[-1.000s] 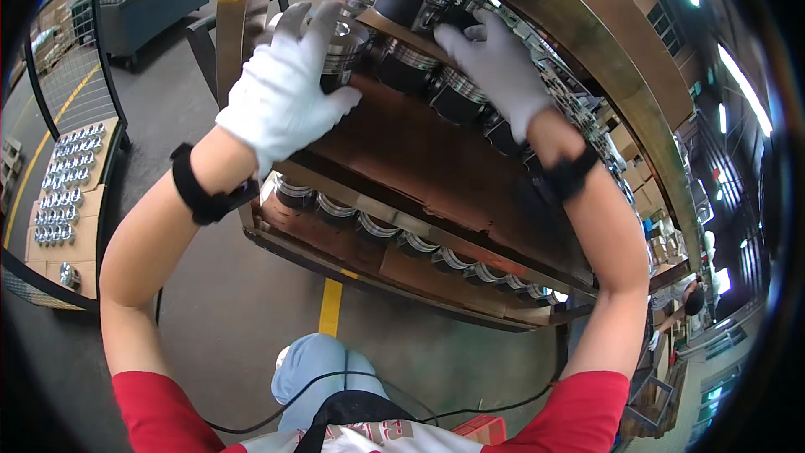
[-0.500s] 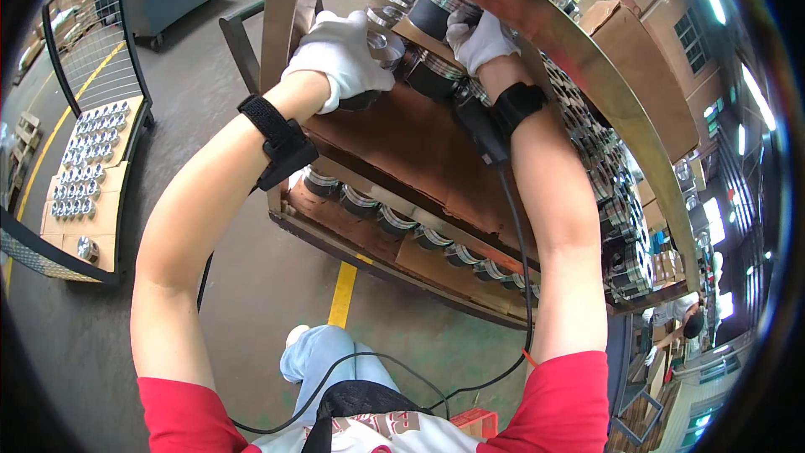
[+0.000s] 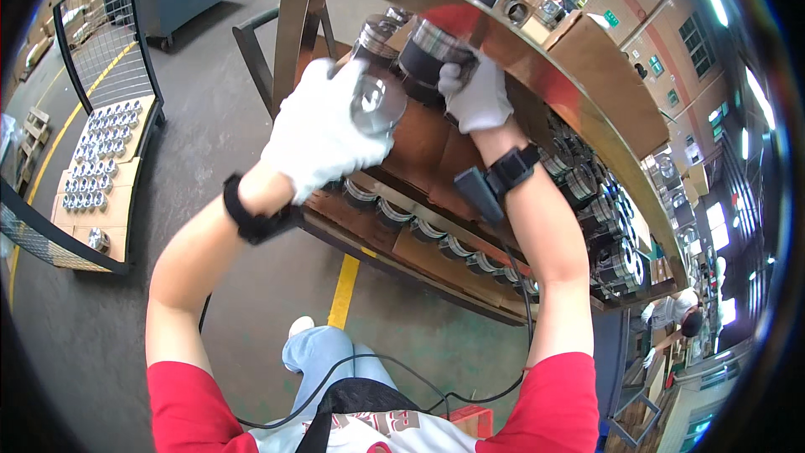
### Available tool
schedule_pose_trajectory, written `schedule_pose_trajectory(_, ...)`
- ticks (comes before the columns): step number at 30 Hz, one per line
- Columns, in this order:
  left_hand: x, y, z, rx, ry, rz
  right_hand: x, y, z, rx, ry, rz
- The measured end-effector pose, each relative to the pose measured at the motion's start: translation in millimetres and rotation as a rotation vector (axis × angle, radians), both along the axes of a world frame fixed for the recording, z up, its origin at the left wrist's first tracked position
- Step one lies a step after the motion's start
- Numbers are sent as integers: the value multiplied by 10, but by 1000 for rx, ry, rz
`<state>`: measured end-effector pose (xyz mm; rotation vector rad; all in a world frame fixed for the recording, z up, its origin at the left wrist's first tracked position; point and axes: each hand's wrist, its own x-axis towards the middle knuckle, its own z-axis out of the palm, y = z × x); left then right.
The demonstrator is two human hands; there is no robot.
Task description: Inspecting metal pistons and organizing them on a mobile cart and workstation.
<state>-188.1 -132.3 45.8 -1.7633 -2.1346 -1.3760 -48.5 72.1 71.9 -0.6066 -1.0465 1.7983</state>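
Observation:
My left hand [image 3: 314, 130], in a white glove, is closed around a shiny metal piston [image 3: 381, 103] and holds it just outside the cart's middle shelf. The piston's flat round face is turned up. My right hand [image 3: 480, 94], also gloved, has its fingers curled against the side of a larger piston with a dark skirt [image 3: 423, 54] at the shelf opening; its fingertips are partly hidden. Behind them, more pistons [image 3: 376, 38] stand on the shelf. The brown shelf sheet [image 3: 423, 138] shows below my hands.
The cart's metal frame [image 3: 579, 75] arches over my arms. A lower shelf carries a row of pistons [image 3: 394, 214], and several more [image 3: 616, 260] sit at the right. On the left stands a wire-sided trolley [image 3: 117, 226] with small metal parts. A black cable [image 3: 394, 358] crosses my lap.
My left hand has come back toward me and lower, bringing a piston out of the shelf. My right hand has moved slightly down and nearer, still at the dark-skirted piston.

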Motion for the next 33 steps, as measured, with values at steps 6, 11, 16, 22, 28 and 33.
schedule_pose_trajectory(6,8,-1192,448,225,-32,-204,313,-1103,77,280,-159,65)
schedule_pose_trajectory(11,-241,-1512,1519,197,1,-299,981,-1976,607,-207,-235,416)
schedule_pose_trajectory(16,-569,-1002,2471,201,-163,-271,1165,-2087,1554,-156,-83,445)
schedule_pose_trajectory(22,-765,496,3186,184,-387,-605,1496,-1445,2515,148,-47,-139)
schedule_pose_trajectory(28,-927,2003,3156,-99,24,-439,1455,-308,3139,257,-225,-203)
schedule_pose_trajectory(33,-864,2697,2790,-376,66,-472,1462,1341,3017,379,-620,-76)
